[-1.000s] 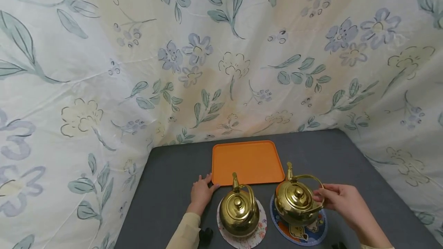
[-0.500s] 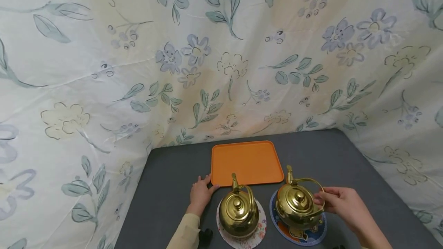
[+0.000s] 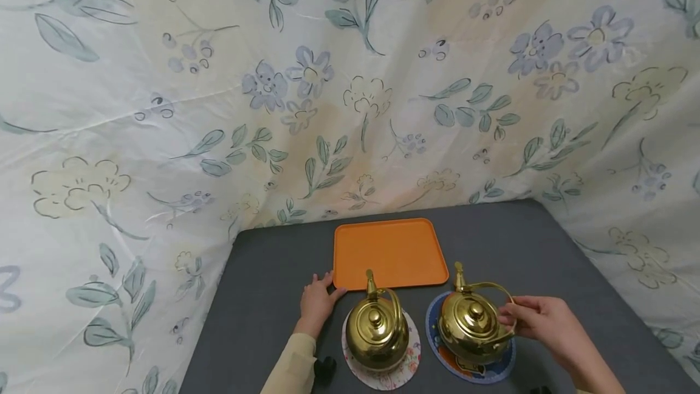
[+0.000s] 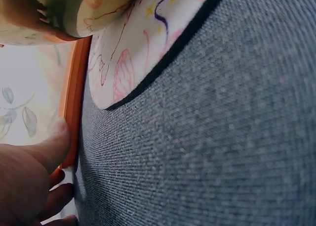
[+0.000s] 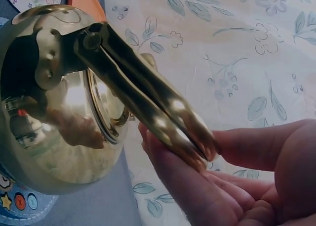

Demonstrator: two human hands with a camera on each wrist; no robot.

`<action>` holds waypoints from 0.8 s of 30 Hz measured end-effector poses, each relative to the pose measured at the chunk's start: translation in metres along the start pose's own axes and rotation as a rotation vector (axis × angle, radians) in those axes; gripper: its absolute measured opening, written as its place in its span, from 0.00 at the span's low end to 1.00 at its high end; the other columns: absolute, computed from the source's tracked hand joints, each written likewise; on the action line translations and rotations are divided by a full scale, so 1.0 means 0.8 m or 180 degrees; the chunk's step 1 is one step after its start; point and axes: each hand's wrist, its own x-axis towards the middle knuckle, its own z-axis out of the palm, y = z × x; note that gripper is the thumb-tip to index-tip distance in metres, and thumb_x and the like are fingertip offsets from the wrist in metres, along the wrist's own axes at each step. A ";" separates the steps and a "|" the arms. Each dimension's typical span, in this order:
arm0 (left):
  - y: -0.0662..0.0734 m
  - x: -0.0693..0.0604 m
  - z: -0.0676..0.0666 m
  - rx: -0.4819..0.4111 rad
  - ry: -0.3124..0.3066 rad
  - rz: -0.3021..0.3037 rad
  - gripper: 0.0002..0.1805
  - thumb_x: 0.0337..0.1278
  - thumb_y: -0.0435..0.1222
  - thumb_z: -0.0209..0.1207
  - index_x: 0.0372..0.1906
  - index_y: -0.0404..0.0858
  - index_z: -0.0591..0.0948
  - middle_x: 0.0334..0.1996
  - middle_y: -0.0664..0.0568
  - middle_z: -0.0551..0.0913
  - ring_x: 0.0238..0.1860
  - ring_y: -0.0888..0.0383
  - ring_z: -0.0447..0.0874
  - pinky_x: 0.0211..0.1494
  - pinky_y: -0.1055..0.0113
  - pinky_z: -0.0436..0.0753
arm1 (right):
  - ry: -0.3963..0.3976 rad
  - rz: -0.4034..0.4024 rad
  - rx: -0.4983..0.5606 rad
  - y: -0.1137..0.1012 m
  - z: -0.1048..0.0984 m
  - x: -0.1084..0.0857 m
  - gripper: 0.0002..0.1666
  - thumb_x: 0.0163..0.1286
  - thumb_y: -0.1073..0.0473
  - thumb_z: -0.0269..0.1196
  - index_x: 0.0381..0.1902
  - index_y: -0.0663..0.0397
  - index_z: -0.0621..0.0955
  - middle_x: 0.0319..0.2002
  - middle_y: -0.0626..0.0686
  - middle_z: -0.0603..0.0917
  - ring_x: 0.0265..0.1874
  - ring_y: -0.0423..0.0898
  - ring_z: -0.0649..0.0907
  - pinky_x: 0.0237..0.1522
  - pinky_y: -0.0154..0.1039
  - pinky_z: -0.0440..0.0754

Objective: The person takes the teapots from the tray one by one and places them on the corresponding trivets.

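Note:
My right hand pinches the handle of a brass teapot between thumb and fingers. That teapot is over a round blue patterned mat; whether its base touches the mat cannot be told. A second brass teapot stands on a round white floral mat, its spout toward the tray. My left hand rests at the near left corner of an orange tray, thumb on the near edge, fingers along the left side. In the left wrist view the thumb touches the tray's rim.
Both teapots are on the near side of the tray, on a dark grey table. A floral cloth hangs behind the table and along both sides. A black object is by the left wrist.
The right hand has shifted the teapot it holds slightly to the right over the blue mat, baring more of the mat's left side. The left hand and tray stay put; the head view shifts slightly.

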 end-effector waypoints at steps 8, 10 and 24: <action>-0.004 -0.006 -0.007 -0.0015 -0.0007 -0.0012 0.37 0.56 0.51 0.69 0.69 0.40 0.77 0.65 0.42 0.79 0.72 0.35 0.68 0.69 0.32 0.67 | -0.0206 -0.0073 -0.0079 0.001 0.002 0.001 0.35 0.81 0.59 0.54 0.67 0.89 0.62 0.48 0.64 0.87 0.44 0.47 0.90 0.46 0.43 0.89; -0.008 -0.008 -0.009 -0.0018 0.0011 -0.0025 0.36 0.57 0.50 0.69 0.69 0.39 0.77 0.65 0.42 0.79 0.72 0.35 0.68 0.69 0.32 0.67 | -0.0234 -0.0097 -0.0112 0.000 0.005 0.003 0.36 0.80 0.57 0.55 0.67 0.89 0.62 0.48 0.64 0.87 0.44 0.47 0.90 0.46 0.43 0.89; -0.017 -0.015 0.003 -0.0099 -0.0008 0.0080 0.34 0.60 0.49 0.68 0.67 0.36 0.78 0.65 0.34 0.78 0.71 0.29 0.66 0.70 0.28 0.63 | -0.0176 -0.0028 -0.1018 -0.013 -0.011 0.015 0.40 0.82 0.40 0.48 0.63 0.78 0.74 0.47 0.62 0.88 0.46 0.56 0.88 0.42 0.50 0.89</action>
